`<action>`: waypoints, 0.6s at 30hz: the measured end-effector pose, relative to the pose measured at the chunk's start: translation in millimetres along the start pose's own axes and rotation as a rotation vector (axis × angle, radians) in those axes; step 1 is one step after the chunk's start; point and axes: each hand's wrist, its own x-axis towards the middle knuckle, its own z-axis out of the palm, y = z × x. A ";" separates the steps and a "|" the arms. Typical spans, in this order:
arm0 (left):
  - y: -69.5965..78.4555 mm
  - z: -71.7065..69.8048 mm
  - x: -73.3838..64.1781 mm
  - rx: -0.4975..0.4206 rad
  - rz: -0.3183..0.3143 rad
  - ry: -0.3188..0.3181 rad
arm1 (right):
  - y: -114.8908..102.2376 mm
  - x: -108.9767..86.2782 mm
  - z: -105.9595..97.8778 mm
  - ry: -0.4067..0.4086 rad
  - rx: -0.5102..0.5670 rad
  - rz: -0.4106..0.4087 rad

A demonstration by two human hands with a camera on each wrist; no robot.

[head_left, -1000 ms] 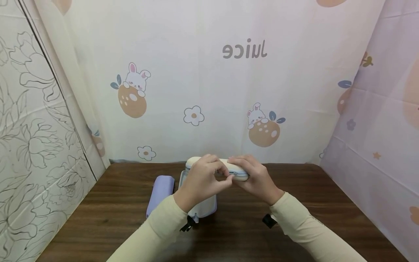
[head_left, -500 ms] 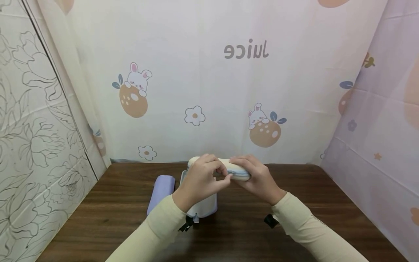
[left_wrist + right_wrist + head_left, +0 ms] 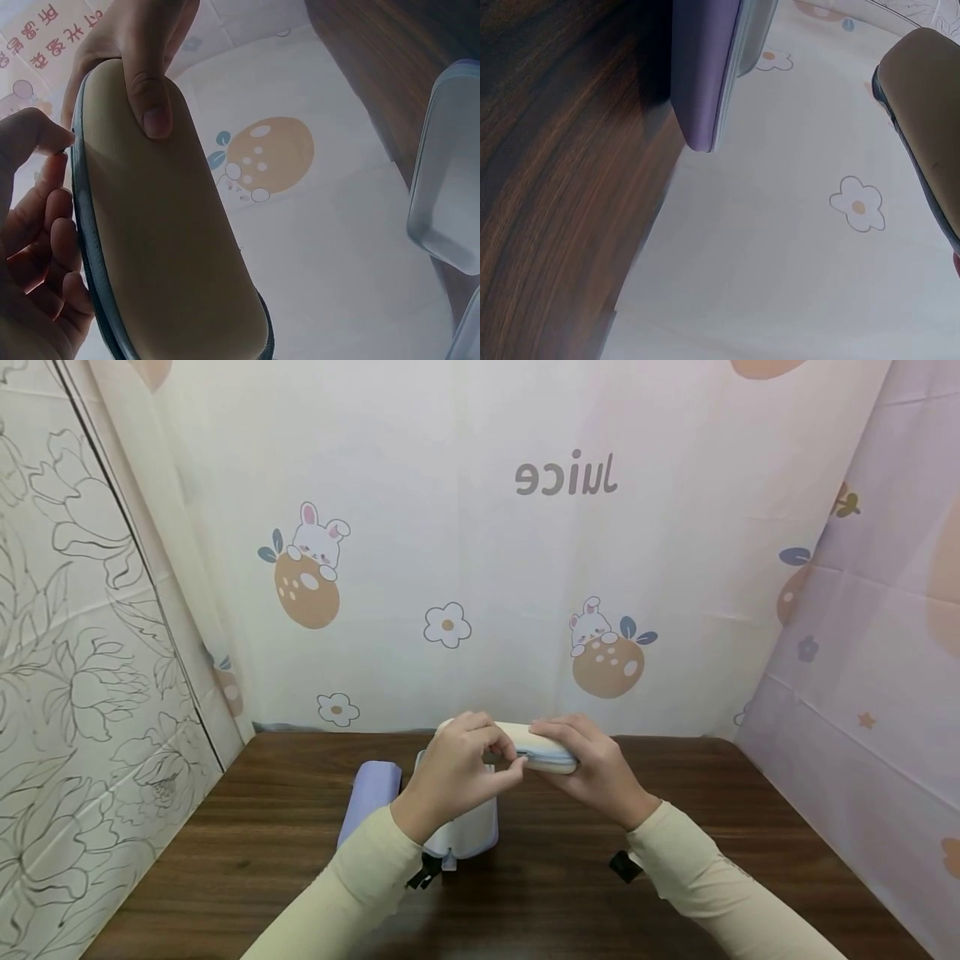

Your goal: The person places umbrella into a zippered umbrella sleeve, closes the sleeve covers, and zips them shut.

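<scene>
A cream, rounded zip case (image 3: pixel 517 735) with a pale blue zipper (image 3: pixel 90 232) around its middle is held up over the far part of the table. My right hand (image 3: pixel 592 768) grips its right end, thumb pressed flat on the cream face in the left wrist view. At the zipper, the thumb and forefinger of my left hand (image 3: pixel 453 777) pinch the small zipper pull, mostly hidden between them. The other left fingers curl beside the seam. The right wrist view catches just one end of the zip case (image 3: pixel 930 112).
Beneath my left arm lies an opened lilac case, its outer side (image 3: pixel 369 797) to the left and its pale lined half (image 3: pixel 471 827) to the right. The dark wooden table (image 3: pixel 225 860) ends at a printed curtain (image 3: pixel 480 560) behind the hands.
My left hand has slid a little left along the zipper, while the right hand and the zip case have shifted slightly right. The lilac case stays in place.
</scene>
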 end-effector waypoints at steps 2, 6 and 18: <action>-0.1 0.0 -0.1 0.001 -0.004 -0.005 | 0.4 0.3 0.6 0.010 -0.007 -0.012; 0.3 -0.4 0.2 0.001 -0.013 -0.011 | 1.0 0.9 0.4 0.024 -0.027 -0.020; 0.8 -4.3 -0.8 0.001 -0.079 -0.021 | 0.8 0.0 -5.9 0.028 -0.024 0.010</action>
